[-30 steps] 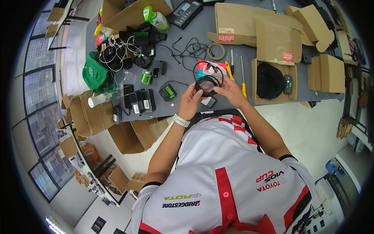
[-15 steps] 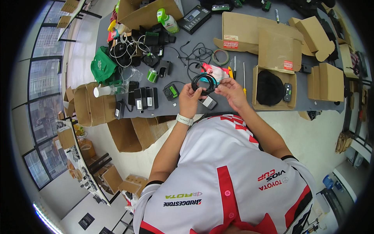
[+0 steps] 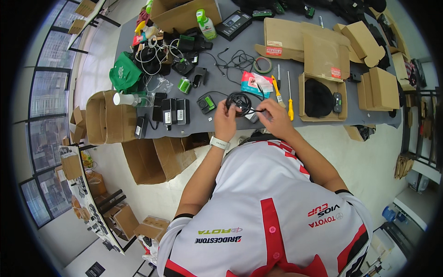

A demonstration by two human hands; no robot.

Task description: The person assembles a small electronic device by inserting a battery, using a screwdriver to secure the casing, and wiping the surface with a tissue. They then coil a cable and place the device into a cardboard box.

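Note:
A coiled black cable (image 3: 238, 99) hangs between my hands above the table's near edge. My left hand (image 3: 225, 122) grips the coil on its left side. A strand runs right from the coil into the fingertips of my right hand (image 3: 276, 117), which pinch it. Just beyond the coil lies a red and blue packet of wipes (image 3: 256, 85). A yellow-handled brush (image 3: 277, 91) and a yellow-handled screwdriver (image 3: 290, 111) are to its right. Partly hidden under the cable and my hands is a small grey box (image 3: 251, 118).
On the left stand black boxes (image 3: 169, 112), a spray bottle (image 3: 129, 99), a green bag (image 3: 124, 73) and tangled cables. An open carton (image 3: 344, 115) with a round black item is on the right. Tape (image 3: 263, 65) and loose cables (image 3: 235, 61) lie farther back.
My right hand has shifted slightly down and now draws a strand out sideways from the coil. The coil has turned in my left hand. The whole view has shifted a little.

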